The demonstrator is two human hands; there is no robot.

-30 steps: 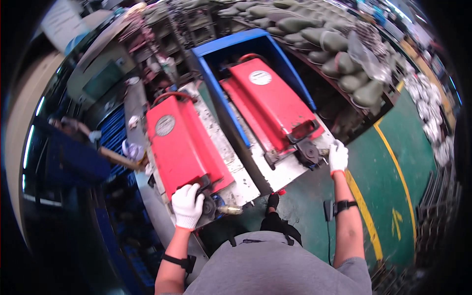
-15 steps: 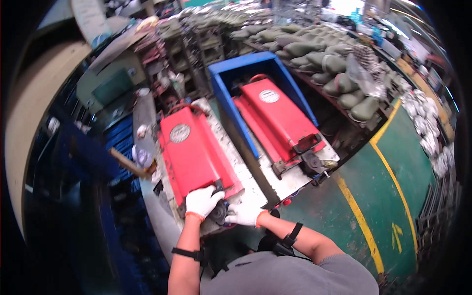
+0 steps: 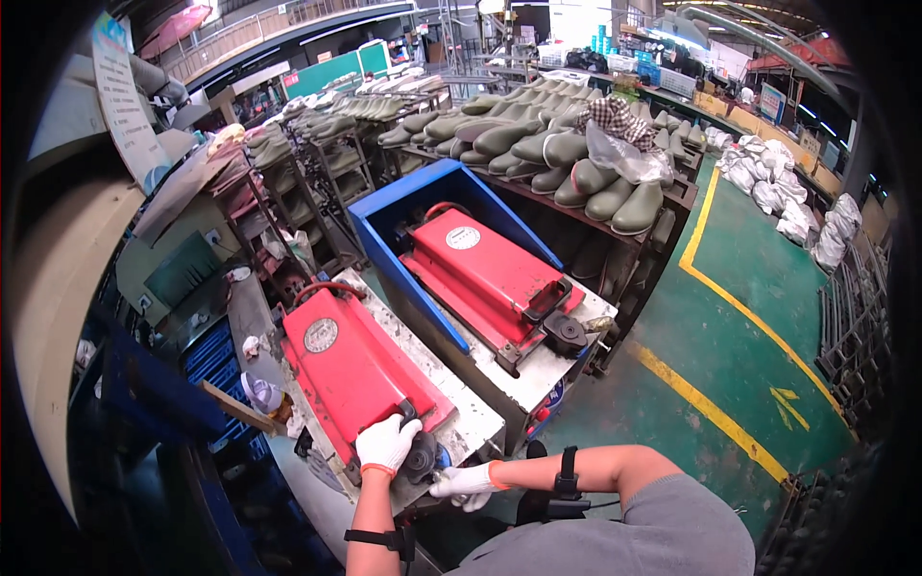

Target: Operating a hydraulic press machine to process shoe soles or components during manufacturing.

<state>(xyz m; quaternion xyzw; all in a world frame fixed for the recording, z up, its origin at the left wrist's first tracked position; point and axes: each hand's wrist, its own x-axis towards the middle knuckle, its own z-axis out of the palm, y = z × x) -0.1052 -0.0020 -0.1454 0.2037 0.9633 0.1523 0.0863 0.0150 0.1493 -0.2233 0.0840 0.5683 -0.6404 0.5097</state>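
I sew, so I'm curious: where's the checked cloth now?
In the head view, upper right of centre, the checked cloth lies on green boots beside clear plastic.

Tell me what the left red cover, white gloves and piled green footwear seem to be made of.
Left red cover: probably painted metal, fairly glossy, from its bright sheen and long folds; hard plastic is possible.

White gloves: likely matte knitted fabric, given the soft wrinkles and orange cuff edging; fibre unclear.

Green footwear: perhaps rubber or plastic, satin, judging by smooth, rounded, seamless-looking surfaces.

The left grip clasps a black handle.
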